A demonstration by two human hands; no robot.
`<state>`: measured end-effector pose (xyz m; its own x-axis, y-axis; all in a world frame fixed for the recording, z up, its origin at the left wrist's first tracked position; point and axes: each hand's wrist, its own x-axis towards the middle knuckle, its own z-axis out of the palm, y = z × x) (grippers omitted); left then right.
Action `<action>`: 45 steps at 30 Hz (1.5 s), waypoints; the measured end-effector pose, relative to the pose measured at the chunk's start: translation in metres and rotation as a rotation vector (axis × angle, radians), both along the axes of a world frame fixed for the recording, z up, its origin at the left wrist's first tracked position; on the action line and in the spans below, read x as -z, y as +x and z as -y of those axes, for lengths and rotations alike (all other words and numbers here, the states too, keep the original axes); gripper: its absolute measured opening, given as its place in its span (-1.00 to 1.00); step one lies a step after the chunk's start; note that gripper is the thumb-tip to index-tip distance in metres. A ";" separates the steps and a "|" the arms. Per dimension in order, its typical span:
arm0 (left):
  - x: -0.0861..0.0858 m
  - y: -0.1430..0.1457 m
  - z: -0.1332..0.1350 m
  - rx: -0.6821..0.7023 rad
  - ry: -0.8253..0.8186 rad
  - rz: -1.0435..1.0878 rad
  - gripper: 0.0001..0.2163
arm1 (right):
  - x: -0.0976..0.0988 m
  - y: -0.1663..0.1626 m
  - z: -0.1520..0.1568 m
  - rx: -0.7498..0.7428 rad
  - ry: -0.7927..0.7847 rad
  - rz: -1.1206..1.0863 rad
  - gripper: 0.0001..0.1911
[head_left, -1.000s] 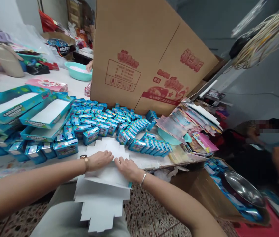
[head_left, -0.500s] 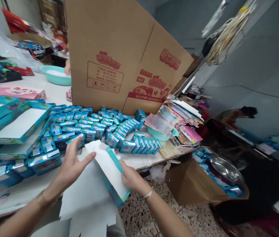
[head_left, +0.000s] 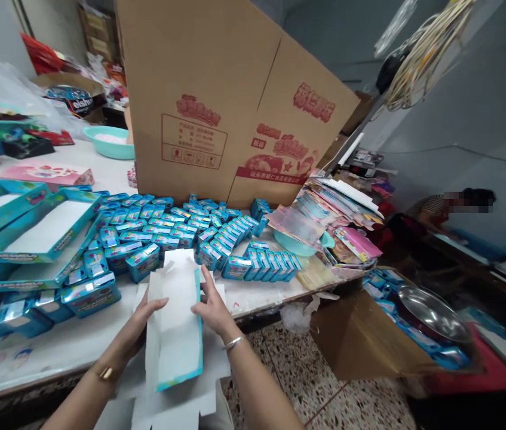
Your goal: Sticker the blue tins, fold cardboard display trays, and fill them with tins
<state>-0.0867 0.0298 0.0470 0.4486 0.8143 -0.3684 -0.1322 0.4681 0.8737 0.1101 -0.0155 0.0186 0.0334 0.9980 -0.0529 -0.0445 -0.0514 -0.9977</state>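
Both my hands hold a half-folded display carton [head_left: 175, 325], white inside with teal edges, above the table's front edge. My left hand [head_left: 140, 325] grips its left wall, fingers curled round it. My right hand [head_left: 210, 306] presses the right wall with fingers closed on it. Beneath the carton lies a stack of flat white carton blanks [head_left: 176, 400], hanging over my lap. Just beyond, many small teal boxes [head_left: 176, 230] cover the white table [head_left: 55, 343].
Open teal display trays [head_left: 42, 230] sit at the left. A big brown cardboard sheet [head_left: 230, 107] stands upright behind the boxes. A pile of printed packets [head_left: 333, 221] lies right. An open brown carton with a steel bowl [head_left: 432, 313] is on the floor. Another person sits at far right.
My hands lifted one flat blank from the stack and folded its sides up into a tray shape. The view swung slightly right, then back.
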 end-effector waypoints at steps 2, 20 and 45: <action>0.001 -0.006 -0.008 0.069 0.089 -0.004 -0.34 | 0.007 -0.003 -0.009 -0.064 -0.010 -0.051 0.10; 0.055 0.015 -0.021 -0.087 0.620 -0.336 -0.43 | 0.013 -0.025 -0.018 0.271 0.068 0.724 -0.56; 0.045 0.011 -0.028 0.047 0.549 -0.323 -0.36 | -0.039 -0.009 -0.034 -0.592 0.092 1.451 -0.13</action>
<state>-0.0758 0.0575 0.0022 0.4248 0.9049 -0.0262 0.1880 -0.0599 0.9803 0.1008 0.0186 0.0577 -0.3831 0.8849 -0.2650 0.9219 0.3481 -0.1701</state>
